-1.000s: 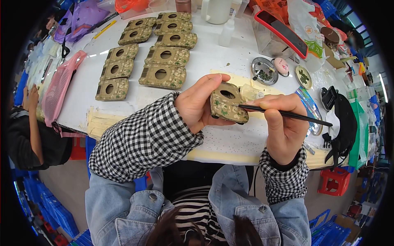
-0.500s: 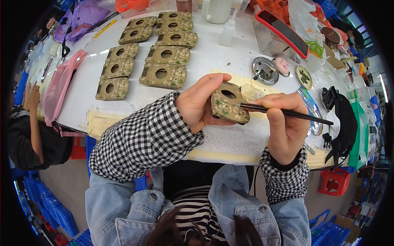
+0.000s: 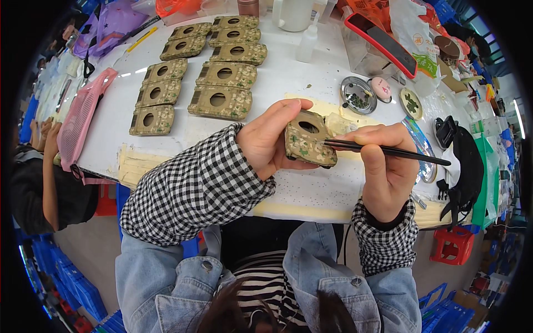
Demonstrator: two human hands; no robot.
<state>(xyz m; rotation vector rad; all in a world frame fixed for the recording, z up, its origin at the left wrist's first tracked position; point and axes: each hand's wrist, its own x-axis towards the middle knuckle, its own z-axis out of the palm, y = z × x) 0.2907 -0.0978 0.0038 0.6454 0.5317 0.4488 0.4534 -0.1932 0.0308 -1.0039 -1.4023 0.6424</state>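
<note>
My left hand (image 3: 266,141) is closed around a small camouflage-painted model tank hull (image 3: 305,149), with a round hole in its top. Pinched in my right hand (image 3: 387,172) is a thin black paintbrush (image 3: 408,154). Its tip points left and meets the hull's top surface just below the hole, as far as I can tell. The fingers beneath the hull are partly hidden. Similar camouflage hulls (image 3: 220,99) stand in two columns beyond my left hand. To the right are a round dish (image 3: 358,95) with dark green paint and a small lid (image 3: 411,104) with green paint.
At the back stand a white jug (image 3: 293,14), a dropper bottle (image 3: 306,45) and a red-cased phone (image 3: 382,44) on a clear box. A pink mesh pouch (image 3: 86,119) lies at the left edge, near another person's arm (image 3: 50,183). A black bag (image 3: 467,164) sits at the right.
My hands, the hull and the brush stay almost where they were. At the left, the other person's hands and arm have shifted slightly.
</note>
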